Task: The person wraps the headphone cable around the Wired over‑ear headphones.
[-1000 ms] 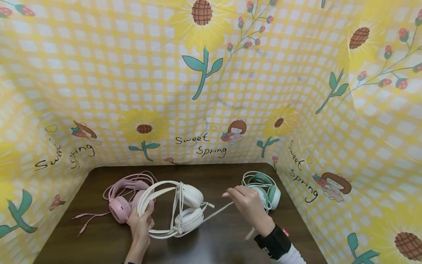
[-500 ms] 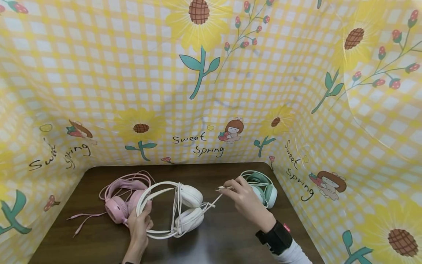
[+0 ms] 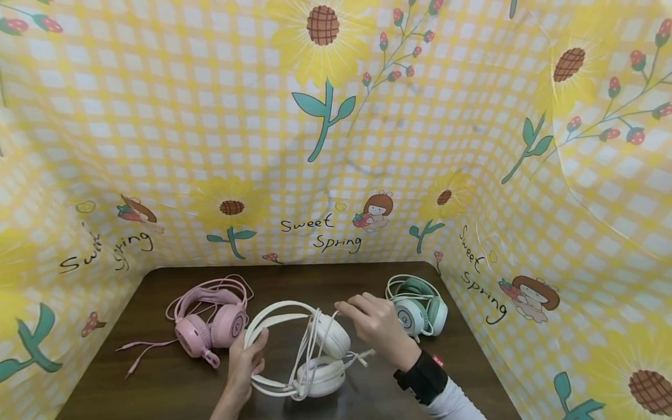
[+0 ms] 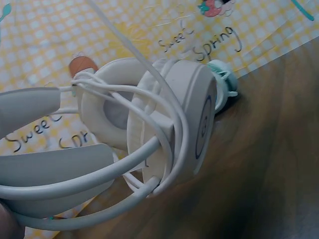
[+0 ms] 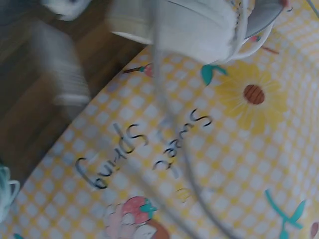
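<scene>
- Clock bearings were read in the head view, 12 at the far edge of the table.
- White headphones [image 3: 320, 380] were near the centre of the dark brown table [image 3: 157, 396], headband [image 4: 75, 185] toward 9 o'clock, ear cups [image 3: 334, 339] toward 3. Could not tell whether the lower cup touched the tabletop.
- Left hand [image 3: 244, 361] gripped the headband at its 9 o'clock side, thumb curled over it.
- Right hand [image 3: 379, 328] was at the headphones' 2 o'clock, thumb and fingers pinching their white cable [image 4: 121, 37], which ran from the ear cups up to the fingertips.
- Further loops of that cable crossed the cups and the band ends; a short white end stuck out at the cups' 3 o'clock.
- Right wrist view was blurred; cable strands crossed it.
- Pink headphones [image 3: 195, 333] lay at the white pair's 10 o'clock, two plugs [image 3: 133, 364] trailing toward their 8.
- Mint-green headphones [image 3: 409, 315] lay just beside the right hand, at its 2 o'clock, cable wound about them.
- Black wristband [image 3: 424, 378] and white sleeve [image 3: 455, 403] showed on the right arm.
- Yellow-and-white checked cloth [image 3: 252, 134] rose behind the table at 12 and along both sides.
</scene>
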A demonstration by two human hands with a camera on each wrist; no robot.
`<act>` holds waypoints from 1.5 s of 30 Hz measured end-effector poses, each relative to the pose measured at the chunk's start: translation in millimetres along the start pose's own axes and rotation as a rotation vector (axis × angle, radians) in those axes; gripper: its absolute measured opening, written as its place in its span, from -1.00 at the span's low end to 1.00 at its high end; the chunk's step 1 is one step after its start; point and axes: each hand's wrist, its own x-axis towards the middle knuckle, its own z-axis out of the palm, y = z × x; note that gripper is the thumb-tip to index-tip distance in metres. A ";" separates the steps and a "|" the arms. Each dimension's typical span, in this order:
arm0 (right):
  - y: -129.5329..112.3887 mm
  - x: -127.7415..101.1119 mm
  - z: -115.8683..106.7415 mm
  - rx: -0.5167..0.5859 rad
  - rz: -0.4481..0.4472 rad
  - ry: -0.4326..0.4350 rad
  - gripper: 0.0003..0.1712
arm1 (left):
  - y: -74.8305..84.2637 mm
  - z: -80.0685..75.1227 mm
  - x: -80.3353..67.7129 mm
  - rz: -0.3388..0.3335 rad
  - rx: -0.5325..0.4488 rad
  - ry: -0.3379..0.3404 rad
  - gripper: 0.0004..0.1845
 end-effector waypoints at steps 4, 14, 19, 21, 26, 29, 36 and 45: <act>-2.1 10.2 4.5 -0.005 -0.028 -0.036 -0.71 | -3.3 6.7 -1.9 0.010 0.010 -0.081 -0.74; 16.7 -9.4 10.6 -0.005 0.101 -0.258 -0.95 | 2.6 2.2 -2.7 0.106 -0.013 -0.381 -0.82; 24.6 -25.7 16.3 0.109 0.204 -0.348 -0.87 | 5.8 -3.5 1.4 0.134 -0.067 -0.506 -0.81; 26.4 -32.4 21.0 0.185 0.258 -0.367 -0.80 | 5.5 -4.4 3.4 0.126 -0.087 -0.541 -0.81; 25.0 -45.3 33.5 0.313 0.355 -0.430 -0.74 | 3.8 -1.9 5.5 0.094 -0.121 -0.583 -0.83; 21.0 -47.7 38.4 0.336 0.382 -0.478 -0.78 | 4.3 0.4 5.2 0.105 -0.126 -0.572 -0.82; 14.9 -42.9 39.5 0.457 0.447 -0.589 -0.69 | 8.8 2.7 4.7 0.166 -0.125 -0.508 -0.79; 1.8 -27.3 16.9 0.507 0.506 -0.496 -0.69 | 5.0 1.2 6.4 0.241 -0.284 -0.527 -0.78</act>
